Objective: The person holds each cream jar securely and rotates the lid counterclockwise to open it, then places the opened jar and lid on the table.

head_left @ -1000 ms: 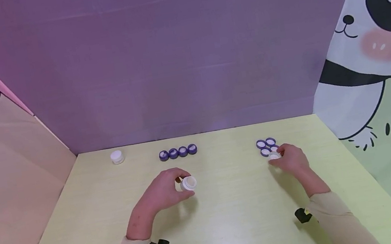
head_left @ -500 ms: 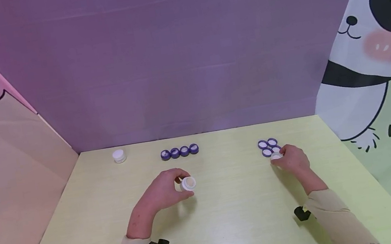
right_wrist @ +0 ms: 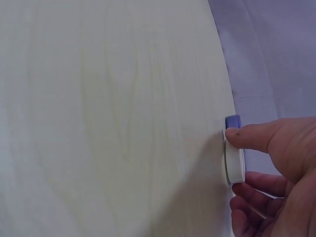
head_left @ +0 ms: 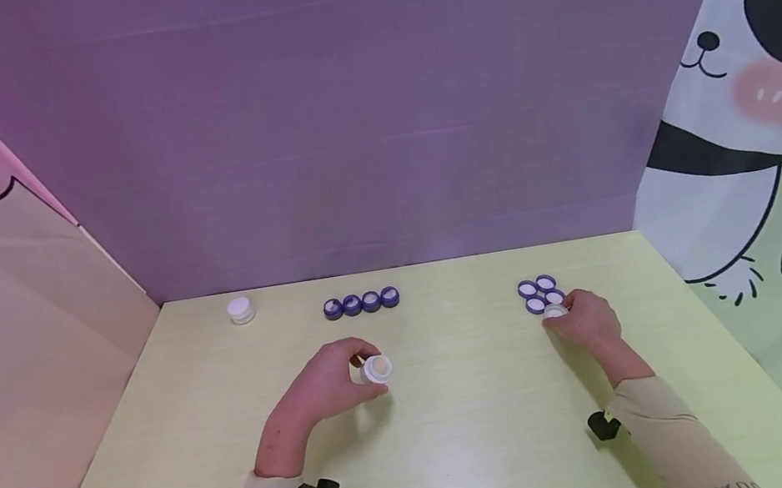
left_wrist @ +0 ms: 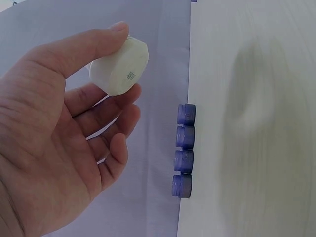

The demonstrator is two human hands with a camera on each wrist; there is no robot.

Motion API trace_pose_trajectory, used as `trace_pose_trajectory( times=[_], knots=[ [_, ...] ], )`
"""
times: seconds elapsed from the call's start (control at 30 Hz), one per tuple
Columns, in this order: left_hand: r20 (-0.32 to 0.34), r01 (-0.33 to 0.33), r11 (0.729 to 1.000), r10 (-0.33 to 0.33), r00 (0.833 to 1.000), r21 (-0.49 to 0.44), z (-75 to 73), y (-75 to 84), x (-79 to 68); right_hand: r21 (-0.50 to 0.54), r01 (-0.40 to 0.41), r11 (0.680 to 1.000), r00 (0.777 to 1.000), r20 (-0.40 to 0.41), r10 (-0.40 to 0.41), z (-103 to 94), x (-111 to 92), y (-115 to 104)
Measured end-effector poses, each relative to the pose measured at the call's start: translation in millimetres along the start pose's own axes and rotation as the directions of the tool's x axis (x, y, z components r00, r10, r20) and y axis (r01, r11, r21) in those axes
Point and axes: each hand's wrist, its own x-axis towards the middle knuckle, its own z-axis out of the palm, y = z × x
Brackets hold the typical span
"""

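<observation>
Above the table, my left hand holds a small white jar between thumb and fingers, its open mouth facing the head camera. In the left wrist view the jar's base shows faint print. At the right, my right hand pinches a white lid by its edge, low at the table top. The lid is beside several purple-rimmed lids with white insides. In the right wrist view the white lid stands out in front of a purple one.
Several purple jars stand in a row near the table's back edge. A white lidded jar is at the back left. A purple backdrop rises behind the pale table, with printed panels at both sides.
The head view has shifted slightly, so everything appears a little further right. Both hands keep their grips on the white jar and the white lid, with little movement.
</observation>
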Motion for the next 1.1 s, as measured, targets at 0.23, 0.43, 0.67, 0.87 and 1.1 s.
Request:
trace_pose_trajectory(
  times=[0.23, 0.43, 0.67, 0.87, 1.1],
  knots=[
    [-0.03, -0.034, 0.999, 0.034, 0.999, 0.011, 1.8, -3.1, -0.5, 0.0, 0.026, 1.0, 1.0, 0.008, -0.026, -1.3, -1.2, 0.3],
    [-0.08, -0.032, 0.999, 0.03, 0.996, -0.029, 2.3, -11.0, 4.0, 0.007, 0.04, 0.999, 0.999, -0.01, -0.04, -2.1, -5.2, -1.5],
    [-0.183, 0.036, 0.997, -0.049, 0.982, -0.073, -4.4, -21.1, 12.1, 0.02, 0.08, 0.997, 0.996, -0.029, -0.08, -7.4, -11.5, -14.2],
    [-0.276, 0.117, 0.992, -0.126, 0.953, -0.052, -5.8, -33.8, 23.2, 0.046, 0.142, 0.989, 0.99, -0.018, -0.141, -14.7, -22.8, -35.0],
    [-0.327, 0.207, 0.978, -0.2, 0.924, -0.015, -6.9, -45.1, 34.1, 0.097, 0.215, 0.972, 0.976, 0.005, -0.216, -23.2, -40.4, -59.7]
  ],
)
